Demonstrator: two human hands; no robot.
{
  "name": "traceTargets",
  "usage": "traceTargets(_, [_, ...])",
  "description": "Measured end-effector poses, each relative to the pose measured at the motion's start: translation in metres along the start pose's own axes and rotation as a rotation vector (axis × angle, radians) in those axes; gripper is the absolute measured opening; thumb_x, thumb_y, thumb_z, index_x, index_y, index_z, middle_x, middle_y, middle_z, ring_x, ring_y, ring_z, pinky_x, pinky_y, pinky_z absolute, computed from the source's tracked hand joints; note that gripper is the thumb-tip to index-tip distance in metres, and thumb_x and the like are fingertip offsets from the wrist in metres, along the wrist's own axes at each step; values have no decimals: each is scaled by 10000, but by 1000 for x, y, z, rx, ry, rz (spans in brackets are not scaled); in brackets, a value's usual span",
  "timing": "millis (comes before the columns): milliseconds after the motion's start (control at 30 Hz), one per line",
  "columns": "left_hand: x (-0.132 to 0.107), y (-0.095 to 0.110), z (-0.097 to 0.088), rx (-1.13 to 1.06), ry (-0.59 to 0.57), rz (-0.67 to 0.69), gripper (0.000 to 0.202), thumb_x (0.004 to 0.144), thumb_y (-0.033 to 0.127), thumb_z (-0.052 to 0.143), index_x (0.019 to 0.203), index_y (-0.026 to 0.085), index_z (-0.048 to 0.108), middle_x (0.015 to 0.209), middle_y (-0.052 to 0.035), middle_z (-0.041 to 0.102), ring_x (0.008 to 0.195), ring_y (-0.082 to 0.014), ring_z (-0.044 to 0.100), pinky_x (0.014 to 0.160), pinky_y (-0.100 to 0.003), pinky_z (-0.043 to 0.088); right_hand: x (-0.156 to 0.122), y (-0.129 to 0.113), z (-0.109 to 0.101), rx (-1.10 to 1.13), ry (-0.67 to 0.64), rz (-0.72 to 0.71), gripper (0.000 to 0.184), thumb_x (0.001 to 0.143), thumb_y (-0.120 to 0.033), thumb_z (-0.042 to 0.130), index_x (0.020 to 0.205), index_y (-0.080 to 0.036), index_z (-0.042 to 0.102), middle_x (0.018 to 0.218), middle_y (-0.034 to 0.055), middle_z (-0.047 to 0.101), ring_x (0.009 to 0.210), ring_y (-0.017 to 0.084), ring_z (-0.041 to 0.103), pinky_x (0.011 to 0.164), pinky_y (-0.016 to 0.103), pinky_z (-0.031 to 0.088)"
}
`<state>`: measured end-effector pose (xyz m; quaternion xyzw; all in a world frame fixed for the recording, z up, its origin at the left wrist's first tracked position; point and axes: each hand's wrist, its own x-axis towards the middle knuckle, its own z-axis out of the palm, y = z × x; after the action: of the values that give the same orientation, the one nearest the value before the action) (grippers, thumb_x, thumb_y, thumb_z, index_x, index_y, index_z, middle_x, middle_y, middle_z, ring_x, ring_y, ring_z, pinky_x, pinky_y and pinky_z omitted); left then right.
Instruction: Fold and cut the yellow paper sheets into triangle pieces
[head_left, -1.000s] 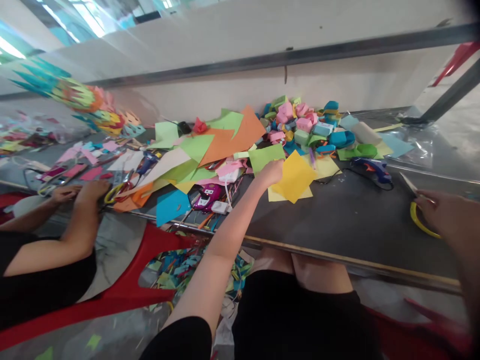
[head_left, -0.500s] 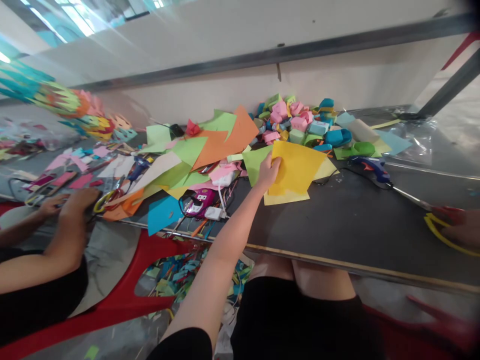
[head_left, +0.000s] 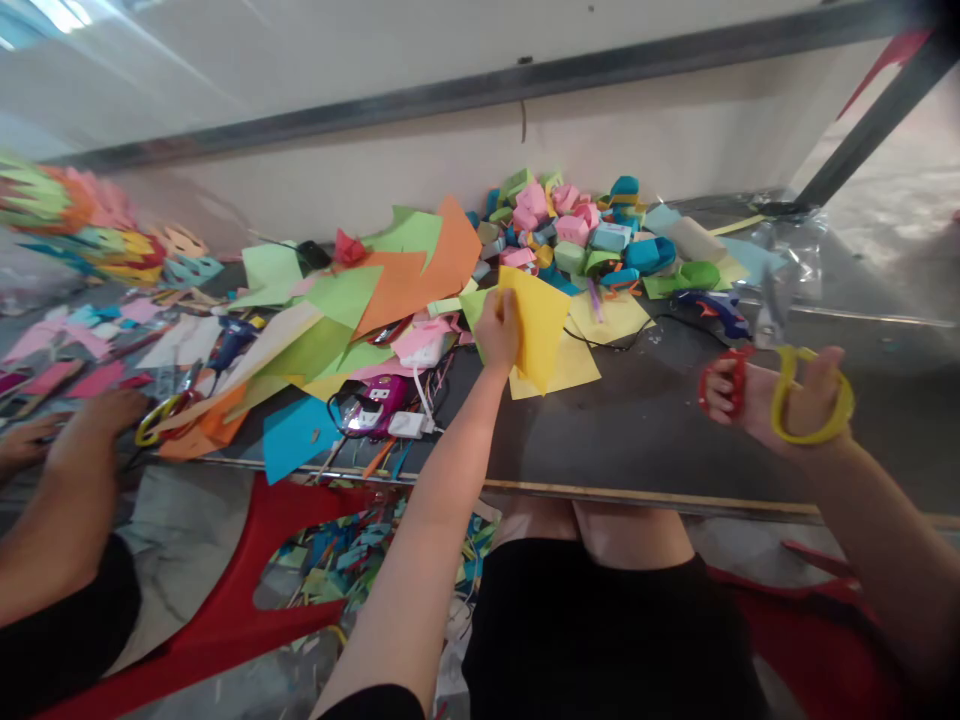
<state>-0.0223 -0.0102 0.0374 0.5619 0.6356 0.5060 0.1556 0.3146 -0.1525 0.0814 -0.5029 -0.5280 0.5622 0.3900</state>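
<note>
My left hand [head_left: 498, 330] grips a sheet of yellow paper [head_left: 541, 325] by its left edge, holding it tilted up from the table. Under it lies a paler yellow sheet [head_left: 577, 368]. Out to the right, my right hand [head_left: 780, 405] has its fingers through the handles of a pair of scissors [head_left: 811, 397], one handle red and one yellow. Their blades are blurred and point away from me. Beyond the yellow sheet is a heap of small folded paper pieces [head_left: 574, 228] in pink, blue, green and yellow.
Green and orange sheets [head_left: 401, 290] spread across the left-centre of the dark table [head_left: 622, 440]. A purple device [head_left: 382, 402] with a white plug sits near the front edge. A blue glue gun [head_left: 716, 312] lies at right. At far left, another person's arm [head_left: 75, 480] is at work.
My right hand has come in from the right edge with the scissors, handles and fingers now in full view. The yellow sheet has been lifted and turned more upright. The camera view has shifted rightward.
</note>
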Motion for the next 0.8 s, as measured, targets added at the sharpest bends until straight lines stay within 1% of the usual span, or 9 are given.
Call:
traceTargets(100, [6,-8,-4,101,196,-66,401,1041,511,392,1067,203,648,1022,-111,734,1030,-264,675,895,-364,487,20,-11,24,-45,-373,63,1010,688,-823,-333,789,-249,492,633,27,397,509,200,406,500,370,380])
traceTargets(133, [8,-10,-4,126,206,-80,402,1037,516,403,1057,201,652,1011,-113,733,1037,-270,678,894,-360,483,27,-13,28,-56,-484,100,1035,689,-840,-325,797,-238,510,623,17,397,497,186,398,497,352,373])
traceTargets(200, [9,-14,-2,155,179,-71,418,1037,528,399,1049,203,661,990,-113,731,1027,-274,687,882,-351,478,43,-14,33,-65,-613,143,1047,721,-876,-268,817,-218,540,621,-4,402,500,157,391,524,319,390])
traceTargets(300, [9,-18,1,176,131,-37,441,1055,506,346,1076,205,667,1004,-118,731,1016,-276,695,867,-344,471,67,-12,36,-64,-690,189,1019,750,-889,-227,776,-215,536,602,-40,362,485,121,342,597,307,451])
traceTargets(400, [10,-19,2,212,135,-42,443,1068,457,314,1135,195,665,1023,-131,734,1019,-280,694,868,-346,463,84,-6,32,-96,-737,205,1040,663,-887,-310,701,-240,503,559,-34,348,485,138,358,625,342,498])
traceTargets(500, [12,-20,5,227,135,-27,442,1069,441,314,1151,184,665,1022,-136,735,1015,-280,689,861,-342,462,91,2,23,-225,-726,95,1075,542,-851,-409,653,-260,482,516,11,390,522,196,474,604,377,524])
traceTargets(567, [12,-20,6,220,124,-6,457,1068,457,315,1129,178,671,999,-134,732,1001,-279,688,854,-338,463,90,6,18,-280,-724,32,1088,528,-827,-433,657,-258,485,510,24,407,541,221,536,574,380,531])
traceTargets(700, [13,-23,9,210,114,17,514,1064,515,298,1101,171,677,956,-127,720,978,-272,684,853,-335,465,87,10,14,-220,-785,-15,1066,610,-899,-315,681,-229,511,535,23,439,513,213,570,481,341,519])
traceTargets(800, [14,-25,10,219,112,17,545,1061,547,267,1102,187,674,961,-113,721,969,-259,684,843,-329,469,90,15,15,-29,-915,-73,1048,667,-945,-192,736,-185,526,562,-9,421,445,162,508,415,304,491])
